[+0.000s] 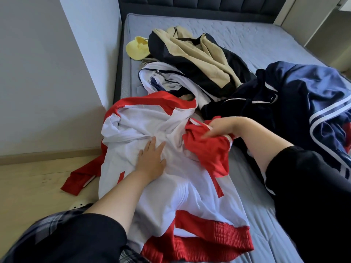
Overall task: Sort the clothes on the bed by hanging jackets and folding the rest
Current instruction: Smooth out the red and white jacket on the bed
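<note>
A red and white jacket lies spread on the near left of the bed, one red sleeve hanging off toward the floor. My left hand presses flat on its white front, fingers straight. My right hand grips the jacket's other red sleeve, which is folded over the body. Behind it lie a white garment with dark trim, a beige and black jacket, a navy and blue jacket with white stripes and a yellow cap.
The bed's dark padded headboard runs along the back. A grey wall and wooden floor lie to the left. A white slipper sits on the floor by my leg.
</note>
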A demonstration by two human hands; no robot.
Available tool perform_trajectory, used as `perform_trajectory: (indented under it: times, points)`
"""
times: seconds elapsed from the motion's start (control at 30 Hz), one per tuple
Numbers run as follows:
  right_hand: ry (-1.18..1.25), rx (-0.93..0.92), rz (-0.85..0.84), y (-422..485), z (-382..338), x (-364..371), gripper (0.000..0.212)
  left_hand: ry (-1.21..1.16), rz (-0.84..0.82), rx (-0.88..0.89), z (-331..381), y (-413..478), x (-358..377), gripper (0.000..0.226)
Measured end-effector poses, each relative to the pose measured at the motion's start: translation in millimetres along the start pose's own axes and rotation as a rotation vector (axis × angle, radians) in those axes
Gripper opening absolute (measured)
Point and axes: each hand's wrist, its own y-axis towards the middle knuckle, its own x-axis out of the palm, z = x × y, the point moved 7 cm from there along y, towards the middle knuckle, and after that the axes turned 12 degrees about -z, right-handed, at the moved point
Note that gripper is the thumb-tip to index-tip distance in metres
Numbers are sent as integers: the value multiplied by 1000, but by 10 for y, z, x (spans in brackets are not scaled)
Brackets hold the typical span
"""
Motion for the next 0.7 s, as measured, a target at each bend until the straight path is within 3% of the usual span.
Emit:
perform_trajectory:
  times: [0.03, 0.1, 0.17, 0.23, 0.27, 0.33, 0.37, 0.43, 0.53, 0.6, 0.7]
  points:
    - [-315, 131, 92, -54, 44, -54, 30, -5, -7, 5, -3, -11, 8, 65]
    - [-526, 143, 360, -81, 23, -193, 23, -23, -14, 15, -16, -26, 13, 65]
    - [-227, -130, 627, -187, 5, -307, 21, -17, -29, 23, -8, -31, 20, 65]
    - [159, -203, 975, -405, 248, -493, 32, -2, -39, 21, 3, -34, 28, 65]
    - [174, -129, 1124, -507, 366, -546, 39, -1, -40, 18, 6, -43, 34, 65]
    - [-74, 63, 1292, -638, 434, -521, 57, -3, -51, 12, 18, -73, 50, 65]
    - [-170, 56, 1316, -648, 392, -456, 65, -2, -58, 8, 25, -91, 61, 65]
    - [-251, -139, 1279, -587, 171, -185, 65, -7, -68, 5, 44, -128, 79, 64]
    - [-392, -418, 994, -276, -305, 480, 51, -28, -50, 17, 34, -201, 84, 60]
    - [-548, -436, 765, 8, -535, 906, 48, -29, -13, -4, -84, -292, 73, 57]
    - [-591, -298, 535, 421, -699, 1246, 54, 17, 1, -102, -438, -433, 50, 55]
